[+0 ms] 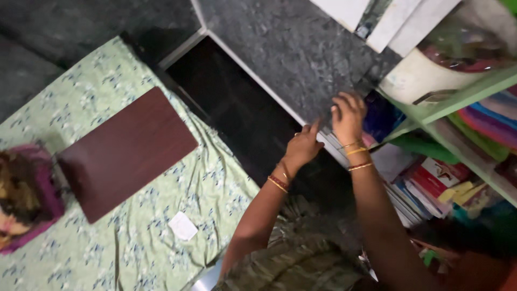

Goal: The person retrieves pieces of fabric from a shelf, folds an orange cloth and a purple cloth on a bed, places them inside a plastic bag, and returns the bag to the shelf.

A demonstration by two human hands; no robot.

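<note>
Both hands at green shelf [458,97], right side. Right hand [349,116] fingers curled on blue cloth bundle [382,116], grasping its left edge. Left hand [304,145] just left, loosely closed, holding nothing visible.

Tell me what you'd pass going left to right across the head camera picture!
Pink and purple bundle → brown board → small white paper → left hand → right hand → stacked books → green shelf.
</note>
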